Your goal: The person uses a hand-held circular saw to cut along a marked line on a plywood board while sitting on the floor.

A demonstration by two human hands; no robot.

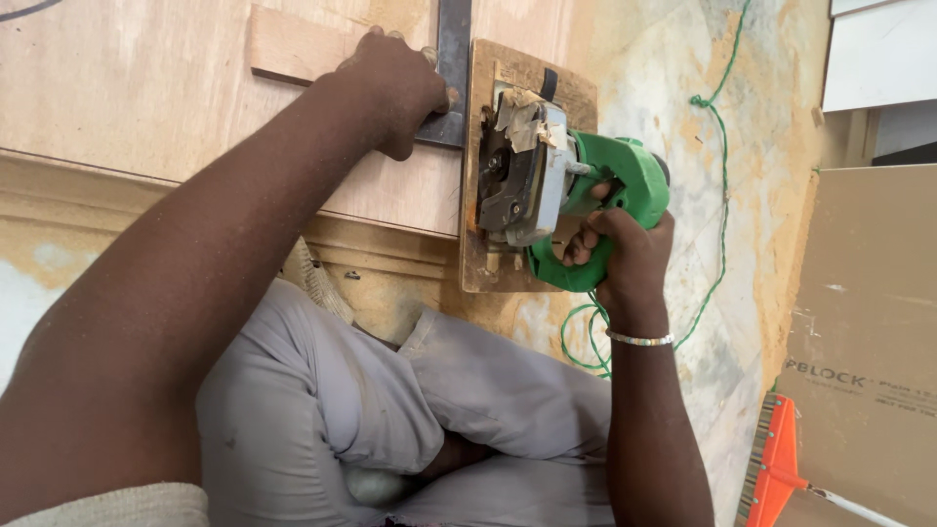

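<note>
My right hand [620,256] grips the handle of a green circular saw [571,190] that sits on a wooden base plate [480,263] at the near edge of a plywood sheet [146,88]. My left hand [395,83] presses down on a dark metal square [451,68] and a small wooden strip [288,47] lying on the plywood, just left of the saw. The saw's grey metal guard [527,171] faces the square. A thin bracelet [639,340] circles my right wrist.
A green cord [717,195] runs from the saw across the dusty floor. My bent legs in grey trousers [390,420] fill the lower middle. A brown cardboard box [869,342] and an orange tool [776,468] lie at the right.
</note>
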